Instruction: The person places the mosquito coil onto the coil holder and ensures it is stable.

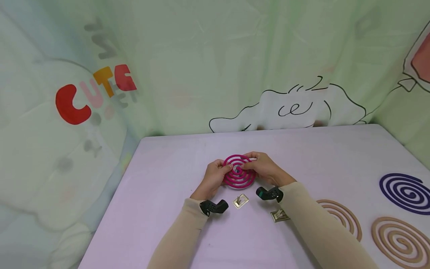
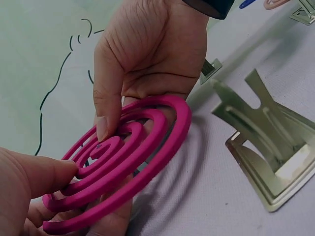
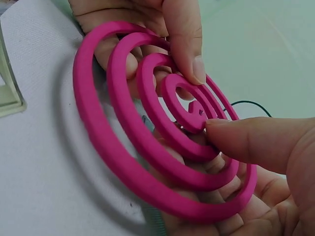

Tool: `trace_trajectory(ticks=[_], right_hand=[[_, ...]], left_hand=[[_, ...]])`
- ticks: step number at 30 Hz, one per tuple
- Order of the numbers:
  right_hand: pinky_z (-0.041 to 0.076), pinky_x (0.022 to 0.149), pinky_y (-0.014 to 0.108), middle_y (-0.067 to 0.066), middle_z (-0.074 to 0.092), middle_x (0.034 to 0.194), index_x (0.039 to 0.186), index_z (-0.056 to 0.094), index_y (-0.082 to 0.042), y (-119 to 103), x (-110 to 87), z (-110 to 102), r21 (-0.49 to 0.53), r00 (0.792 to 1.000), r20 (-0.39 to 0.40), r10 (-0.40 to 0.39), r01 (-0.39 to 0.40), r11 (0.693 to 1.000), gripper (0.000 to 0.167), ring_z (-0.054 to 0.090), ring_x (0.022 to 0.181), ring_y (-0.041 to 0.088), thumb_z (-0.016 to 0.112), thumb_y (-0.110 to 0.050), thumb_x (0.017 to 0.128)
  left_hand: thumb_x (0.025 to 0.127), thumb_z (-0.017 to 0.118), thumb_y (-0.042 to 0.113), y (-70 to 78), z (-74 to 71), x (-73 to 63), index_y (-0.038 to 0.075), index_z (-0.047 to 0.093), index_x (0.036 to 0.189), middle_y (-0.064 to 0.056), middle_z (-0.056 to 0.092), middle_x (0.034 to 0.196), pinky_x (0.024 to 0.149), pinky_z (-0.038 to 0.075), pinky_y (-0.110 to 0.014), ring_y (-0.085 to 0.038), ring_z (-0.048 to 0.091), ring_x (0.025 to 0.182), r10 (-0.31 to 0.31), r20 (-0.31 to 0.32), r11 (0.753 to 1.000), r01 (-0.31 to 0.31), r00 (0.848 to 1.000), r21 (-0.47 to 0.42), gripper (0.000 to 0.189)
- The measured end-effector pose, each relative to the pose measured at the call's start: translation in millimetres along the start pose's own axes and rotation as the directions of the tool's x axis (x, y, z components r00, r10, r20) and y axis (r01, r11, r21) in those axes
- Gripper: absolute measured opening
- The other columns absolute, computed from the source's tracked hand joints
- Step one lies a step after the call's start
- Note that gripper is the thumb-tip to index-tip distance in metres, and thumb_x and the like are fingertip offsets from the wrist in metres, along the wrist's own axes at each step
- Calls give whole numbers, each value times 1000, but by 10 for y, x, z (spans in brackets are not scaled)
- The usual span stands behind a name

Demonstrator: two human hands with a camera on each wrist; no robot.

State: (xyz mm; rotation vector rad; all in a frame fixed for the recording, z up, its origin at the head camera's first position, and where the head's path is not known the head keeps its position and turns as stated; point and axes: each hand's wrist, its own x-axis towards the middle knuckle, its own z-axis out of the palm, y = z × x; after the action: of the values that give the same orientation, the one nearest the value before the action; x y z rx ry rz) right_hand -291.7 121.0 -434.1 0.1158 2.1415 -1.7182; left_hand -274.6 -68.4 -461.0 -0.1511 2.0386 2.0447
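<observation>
A pink mosquito coil (image 1: 239, 187) is held up over the table between both hands. My left hand (image 1: 211, 178) pinches its left side, the thumb lying on the upper face and the fingers underneath. From the other side my right hand (image 1: 267, 169) grips it too, thumb tip close to the coil's centre. In the right wrist view both thumbs press near the middle of the pink rings (image 3: 87, 103), and fingers show through the gaps. A small metal coil stand (image 1: 240, 201), its prongs raised, sits on the table just below the hands.
Another metal stand (image 1: 279, 215) lies by the right forearm. Two tan coils (image 1: 358, 228) and a dark blue coil (image 1: 383, 185) rest at the table's right side; the forearm partly covers one tan coil. A printed curtain (image 1: 201, 74) hangs behind the table (image 1: 161, 172).
</observation>
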Motion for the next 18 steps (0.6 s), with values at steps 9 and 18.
trace_trajectory(ticks=[9,18], right_hand=[[49,69,22,18,65,126,142,55,-1,14,19,-12,-35,1000,3,6,-6,999,49,58,90,18,71,-13,98],[43,60,24,11,70,108,144,55,-4,14,-1,-30,-45,1000,-1,1,-1,999,52,55,79,16,74,-14,98]], left_hand=[[100,68,15,-21,7,21,2,61,119,-7,73,98,59,54,-23,-13,63,75,28,-26,999,-27,999,41,24],[101,68,13,-16,-2,26,9,58,140,-13,73,110,71,56,-24,-16,67,89,41,-34,998,-39,999,49,41]])
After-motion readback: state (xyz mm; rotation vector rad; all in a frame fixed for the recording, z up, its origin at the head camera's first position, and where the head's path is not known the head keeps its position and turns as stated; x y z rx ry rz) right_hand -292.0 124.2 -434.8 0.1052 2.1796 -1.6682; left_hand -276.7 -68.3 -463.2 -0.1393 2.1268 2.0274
